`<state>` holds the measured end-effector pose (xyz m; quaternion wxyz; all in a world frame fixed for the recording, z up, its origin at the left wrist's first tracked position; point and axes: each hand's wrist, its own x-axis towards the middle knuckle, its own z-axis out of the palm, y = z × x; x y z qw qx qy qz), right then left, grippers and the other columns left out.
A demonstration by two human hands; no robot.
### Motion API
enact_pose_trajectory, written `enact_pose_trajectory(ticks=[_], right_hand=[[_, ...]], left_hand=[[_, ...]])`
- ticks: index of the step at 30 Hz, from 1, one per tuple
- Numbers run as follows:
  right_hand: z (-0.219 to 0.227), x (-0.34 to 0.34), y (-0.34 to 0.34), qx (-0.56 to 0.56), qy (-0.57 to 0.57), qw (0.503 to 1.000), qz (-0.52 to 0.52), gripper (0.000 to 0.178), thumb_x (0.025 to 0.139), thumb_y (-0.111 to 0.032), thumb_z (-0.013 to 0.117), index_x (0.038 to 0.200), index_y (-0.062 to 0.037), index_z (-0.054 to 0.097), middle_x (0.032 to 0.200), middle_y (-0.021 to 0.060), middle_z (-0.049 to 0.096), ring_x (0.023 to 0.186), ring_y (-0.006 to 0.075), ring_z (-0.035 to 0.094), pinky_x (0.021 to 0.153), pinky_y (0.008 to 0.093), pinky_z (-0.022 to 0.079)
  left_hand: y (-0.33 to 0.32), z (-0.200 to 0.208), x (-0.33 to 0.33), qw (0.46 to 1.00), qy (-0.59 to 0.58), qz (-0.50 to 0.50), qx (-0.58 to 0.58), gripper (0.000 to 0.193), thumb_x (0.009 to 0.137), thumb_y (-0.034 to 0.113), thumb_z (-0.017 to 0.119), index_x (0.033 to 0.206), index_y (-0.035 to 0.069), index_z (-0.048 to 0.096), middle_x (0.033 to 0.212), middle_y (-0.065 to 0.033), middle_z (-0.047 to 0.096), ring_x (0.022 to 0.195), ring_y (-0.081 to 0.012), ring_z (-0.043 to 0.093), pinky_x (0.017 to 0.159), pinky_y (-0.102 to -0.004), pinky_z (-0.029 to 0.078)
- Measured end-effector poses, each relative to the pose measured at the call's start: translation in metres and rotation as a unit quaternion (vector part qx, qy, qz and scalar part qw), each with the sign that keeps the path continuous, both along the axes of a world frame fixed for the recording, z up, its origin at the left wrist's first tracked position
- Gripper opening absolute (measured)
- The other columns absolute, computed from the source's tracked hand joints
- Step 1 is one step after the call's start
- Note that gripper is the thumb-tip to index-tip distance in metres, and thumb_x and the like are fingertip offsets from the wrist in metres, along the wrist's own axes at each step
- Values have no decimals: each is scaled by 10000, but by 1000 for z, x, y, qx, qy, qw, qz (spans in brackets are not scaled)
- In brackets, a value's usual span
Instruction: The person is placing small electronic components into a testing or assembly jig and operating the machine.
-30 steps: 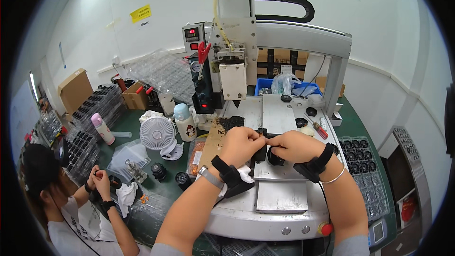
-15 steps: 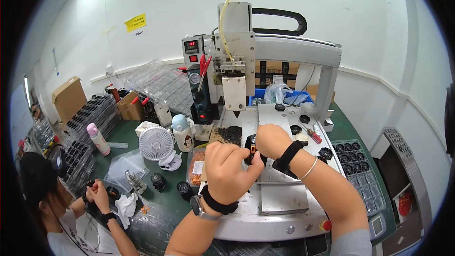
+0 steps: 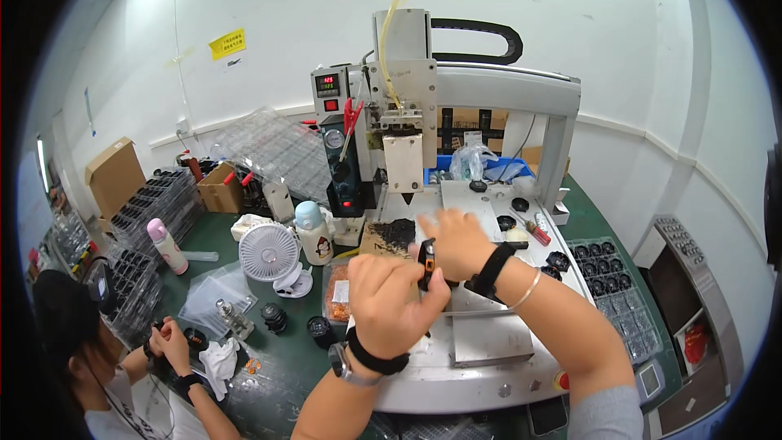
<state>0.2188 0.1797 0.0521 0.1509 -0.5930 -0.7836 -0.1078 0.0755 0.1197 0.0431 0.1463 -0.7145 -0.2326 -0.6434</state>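
Note:
Over the machine bed, my left hand is closed, pinching a small black round part with an orange piece between thumb and fingers. My right hand is just right of and above the part, its fingers stretched out and slightly blurred. Whether its fingertips touch the part cannot be made out. Behind the hands, the dispensing machine's dark nozzle tip points down from its pale block. To the left of it, a brown board carries a smeared black residue.
Several black round parts and a red-handled screwdriver lie right of the bed. Clear trays of parts stand farther right. A white fan, a bottle and a bag of orange pieces sit left. A co-worker's hands are at lower left.
My right hand has opened from a curled shape near the part, with its fingers now stretched out to the left. My left hand still holds the part, slightly lower and tilted.

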Motion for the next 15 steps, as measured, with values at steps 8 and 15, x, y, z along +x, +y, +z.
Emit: enact_pose_trajectory(ticks=[8,15], right_hand=[[81,60,-50,20,318,910,265,368,932,-271,360,1178,-19,467,1143,118,482,1080,198,434,922,299,332],[45,149,-168,-132,40,979,153,263,680,-256,698,806,-52,588,819,100,566,824,261,540,732,326,423]], left_hand=[[-24,-32,-62,988,-107,83,-76,110,648,22,654,698,14,557,658,-91,505,608,-248,487,538,-333,389],[-84,-119,-184,881,74,324,-338,134,641,60,647,653,22,520,656,-109,484,590,-300,486,529,-386,371]])
